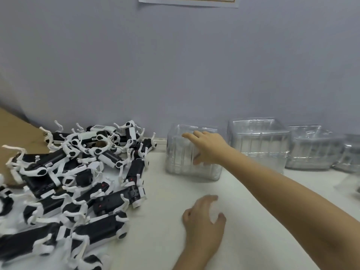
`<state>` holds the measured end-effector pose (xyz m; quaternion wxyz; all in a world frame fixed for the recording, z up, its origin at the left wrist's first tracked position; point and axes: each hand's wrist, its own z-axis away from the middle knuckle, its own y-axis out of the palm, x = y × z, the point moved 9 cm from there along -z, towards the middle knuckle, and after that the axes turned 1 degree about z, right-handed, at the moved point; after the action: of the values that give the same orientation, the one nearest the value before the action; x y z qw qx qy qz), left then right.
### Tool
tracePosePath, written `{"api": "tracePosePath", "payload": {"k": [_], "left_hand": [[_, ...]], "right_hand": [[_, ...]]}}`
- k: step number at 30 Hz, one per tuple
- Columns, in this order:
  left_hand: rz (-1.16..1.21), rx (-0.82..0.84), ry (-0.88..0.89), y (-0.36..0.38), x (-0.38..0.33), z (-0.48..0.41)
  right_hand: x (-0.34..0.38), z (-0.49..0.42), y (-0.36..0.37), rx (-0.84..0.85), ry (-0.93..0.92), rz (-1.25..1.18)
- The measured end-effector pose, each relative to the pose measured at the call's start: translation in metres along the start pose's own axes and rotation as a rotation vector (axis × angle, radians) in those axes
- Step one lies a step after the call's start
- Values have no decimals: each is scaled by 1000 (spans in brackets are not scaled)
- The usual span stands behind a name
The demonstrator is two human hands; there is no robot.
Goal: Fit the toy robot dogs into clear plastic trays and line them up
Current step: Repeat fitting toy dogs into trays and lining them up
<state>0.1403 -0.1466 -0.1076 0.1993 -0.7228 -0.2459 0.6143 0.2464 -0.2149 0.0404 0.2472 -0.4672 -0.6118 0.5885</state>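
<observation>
The toy robot dogs, black bodies with white legs, lie in a tangled heap on the left of the white tabletop, none of them in a tray. To their right, against the wall, stands a stack of clear plastic trays. The right hand is stretched out onto this stack. Its grip is wide open, with the fingers nearly straight over the top and the thumb spread down the near face, closed round nothing. The left hand rests on the tabletop nearer the person, between the heap and the right forearm. Its fingers are loosely curled and its grip holds nothing that can be seen.

Further right along the wall are a second stack and a third stack of the same trays, with more at the frame's edge. Brown cardboard lies behind the heap, and the lower edge of a paper sheet hangs on the wall above.
</observation>
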Motion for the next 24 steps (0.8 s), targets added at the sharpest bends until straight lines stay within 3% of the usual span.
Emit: {"api": "tracePosePath", "payload": {"k": [2, 5, 10, 13, 18, 24], "left_hand": [[78, -106, 28, -27, -11, -9], [-254, -134, 26, -31, -36, -4], [-667, -193, 342, -26, -65, -22], [-667, -128, 422, -15, -64, -30], [-673, -190, 443, -10, -53, -40], [-626, -118, 427, -1, -44, -47]], "right_hand": [[4, 6, -1, 3, -12, -5], [5, 11, -5, 7, -30, -24], [-7, 7, -11, 94, 11, -225], [-9, 2, -7, 150, 12, -343], [-20, -5, -5, 167, 24, -528], [-26, -10, -6, 190, 41, -628]]}}
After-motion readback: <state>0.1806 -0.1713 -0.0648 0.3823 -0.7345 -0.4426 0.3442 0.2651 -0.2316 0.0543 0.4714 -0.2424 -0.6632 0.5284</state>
